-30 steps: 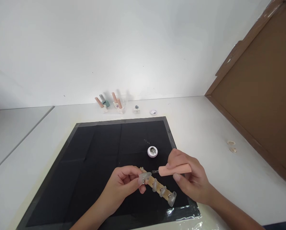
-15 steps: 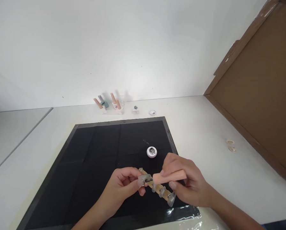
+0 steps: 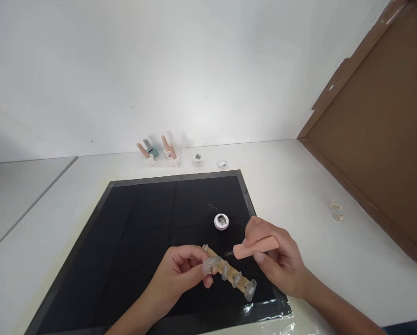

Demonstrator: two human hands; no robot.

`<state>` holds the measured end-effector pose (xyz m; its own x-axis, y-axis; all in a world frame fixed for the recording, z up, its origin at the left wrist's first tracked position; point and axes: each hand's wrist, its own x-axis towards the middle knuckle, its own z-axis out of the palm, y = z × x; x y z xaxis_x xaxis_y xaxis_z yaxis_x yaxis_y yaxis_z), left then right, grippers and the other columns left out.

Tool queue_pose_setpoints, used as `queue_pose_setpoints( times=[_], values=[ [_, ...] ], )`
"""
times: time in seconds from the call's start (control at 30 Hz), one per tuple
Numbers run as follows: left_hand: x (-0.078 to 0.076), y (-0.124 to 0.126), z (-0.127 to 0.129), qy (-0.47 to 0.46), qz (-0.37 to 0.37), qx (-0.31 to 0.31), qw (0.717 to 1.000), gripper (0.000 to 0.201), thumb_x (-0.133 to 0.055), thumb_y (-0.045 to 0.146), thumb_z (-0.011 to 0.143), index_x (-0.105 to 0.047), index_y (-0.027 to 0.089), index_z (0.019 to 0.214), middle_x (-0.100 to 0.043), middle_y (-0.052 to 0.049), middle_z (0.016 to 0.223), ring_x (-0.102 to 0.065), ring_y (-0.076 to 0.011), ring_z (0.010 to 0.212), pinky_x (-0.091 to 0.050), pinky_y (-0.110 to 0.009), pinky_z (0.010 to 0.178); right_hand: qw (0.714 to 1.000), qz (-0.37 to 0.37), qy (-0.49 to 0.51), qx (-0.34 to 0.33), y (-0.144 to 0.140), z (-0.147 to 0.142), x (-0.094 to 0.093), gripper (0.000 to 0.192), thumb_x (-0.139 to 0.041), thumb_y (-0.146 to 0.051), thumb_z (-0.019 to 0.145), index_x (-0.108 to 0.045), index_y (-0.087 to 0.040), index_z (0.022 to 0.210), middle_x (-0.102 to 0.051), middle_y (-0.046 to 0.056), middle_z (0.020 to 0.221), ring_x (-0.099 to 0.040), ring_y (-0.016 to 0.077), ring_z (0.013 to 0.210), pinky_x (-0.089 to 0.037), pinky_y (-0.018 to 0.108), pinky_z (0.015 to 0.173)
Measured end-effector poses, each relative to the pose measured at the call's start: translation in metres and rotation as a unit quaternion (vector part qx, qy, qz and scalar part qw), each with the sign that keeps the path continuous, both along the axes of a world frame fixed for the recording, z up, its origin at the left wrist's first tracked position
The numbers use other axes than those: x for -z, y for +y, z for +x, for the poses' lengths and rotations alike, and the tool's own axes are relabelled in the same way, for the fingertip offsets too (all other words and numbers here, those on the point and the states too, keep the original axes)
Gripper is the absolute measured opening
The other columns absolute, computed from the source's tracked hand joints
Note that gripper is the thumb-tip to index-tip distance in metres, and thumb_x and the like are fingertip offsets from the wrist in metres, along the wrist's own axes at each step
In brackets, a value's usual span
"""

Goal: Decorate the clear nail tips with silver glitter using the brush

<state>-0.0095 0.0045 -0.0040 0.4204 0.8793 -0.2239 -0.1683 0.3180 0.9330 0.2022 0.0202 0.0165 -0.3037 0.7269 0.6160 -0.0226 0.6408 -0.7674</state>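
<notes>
My left hand (image 3: pixel 182 270) is closed, thumb and fingers pinching a greyish, translucent false nail (image 3: pixel 212 264). Behind it, a light wooden strip (image 3: pixel 241 282) slants down to the right, carrying several more such nails; whether the pinched one is fixed to the strip cannot be made out. In my right hand (image 3: pixel 276 258) is a nail polish brush (image 3: pixel 255 247), gripped by its peach cap. Its dark bristle end points left, just right of the pinched nail and apart from it. A small round pot (image 3: pixel 221 222) with dark, glittery contents sits beyond the strip.
Under my hands lies a black mat (image 3: pixel 142 232) with taped edges. Along the wall stand several nail polish bottles (image 3: pixel 174 160), a small open bottle (image 3: pixel 198 161) and a white lid (image 3: pixel 222 164). Two small beige pieces (image 3: pixel 338 217) lie at right, by a brown cardboard panel (image 3: pixel 376 153).
My right hand has drawn the brush right and slightly up, off the pinched nail. My left hand has hardly moved and still holds the nail.
</notes>
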Motion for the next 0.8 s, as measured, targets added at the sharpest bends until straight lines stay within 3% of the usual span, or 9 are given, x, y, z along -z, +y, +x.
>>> queue_pose_setpoints(
  times=[0.1, 0.27, 0.43, 0.6, 0.8],
  values=[
    [0.0011, -0.0008, -0.0003, -0.005, -0.002, -0.002, 1.000, 0.017, -0.072, 0.030, 0.075, -0.073, 0.015, 0.067, -0.069, -0.002, 0.064, -0.059, -0.0094, 0.052, -0.048, -0.022, 0.057, 0.999, -0.018, -0.006, -0.029, -0.0005, 0.0005, -0.0004, 0.014, -0.053, -0.017, 0.085, -0.062, -0.021, 0.096, -0.063, 0.003, 0.076, -0.054, 0.0152, 0.065, -0.044, 0.029, 0.057],
    [0.0019, -0.0005, 0.0002, -0.009, -0.008, -0.002, 1.000, 0.015, -0.073, 0.030, 0.074, -0.073, 0.016, 0.068, -0.069, -0.002, 0.067, -0.058, -0.0085, 0.051, -0.048, -0.022, 0.056, 1.000, -0.014, -0.017, 0.008, -0.0003, 0.0002, -0.0008, 0.014, -0.050, -0.016, 0.087, -0.062, -0.022, 0.089, -0.064, 0.002, 0.074, -0.053, 0.0148, 0.064, -0.044, 0.031, 0.059],
    [0.0006, -0.0002, -0.0005, 0.006, 0.000, -0.005, 1.000, 0.019, -0.073, 0.033, 0.074, -0.073, 0.015, 0.066, -0.069, -0.003, 0.066, -0.057, -0.0098, 0.051, -0.048, -0.023, 0.056, 0.999, -0.033, -0.015, -0.024, 0.0001, -0.0001, -0.0010, 0.012, -0.053, -0.023, 0.088, -0.062, -0.021, 0.095, -0.063, 0.003, 0.073, -0.054, 0.0159, 0.064, -0.044, 0.030, 0.057],
    [0.0003, -0.0005, -0.0002, -0.006, 0.000, -0.002, 1.000, 0.016, -0.072, 0.030, 0.075, -0.073, 0.015, 0.068, -0.069, -0.003, 0.067, -0.058, -0.0089, 0.052, -0.048, -0.022, 0.057, 0.999, -0.049, -0.001, 0.003, -0.0005, 0.0000, 0.0014, 0.013, -0.050, -0.020, 0.089, -0.062, -0.022, 0.087, -0.062, 0.003, 0.073, -0.053, 0.0160, 0.065, -0.044, 0.031, 0.058],
    [-0.0016, 0.0020, 0.0023, -0.025, -0.007, -0.006, 1.000, 0.016, -0.075, 0.030, 0.072, -0.073, 0.015, 0.066, -0.066, -0.001, 0.061, -0.057, -0.0089, 0.051, -0.046, -0.021, 0.054, 0.996, -0.062, -0.019, -0.058, -0.0033, -0.0019, 0.0008, 0.016, -0.054, -0.018, 0.086, -0.061, -0.022, 0.099, -0.062, 0.003, 0.078, -0.055, 0.0156, 0.069, -0.045, 0.029, 0.059]
  ],
)
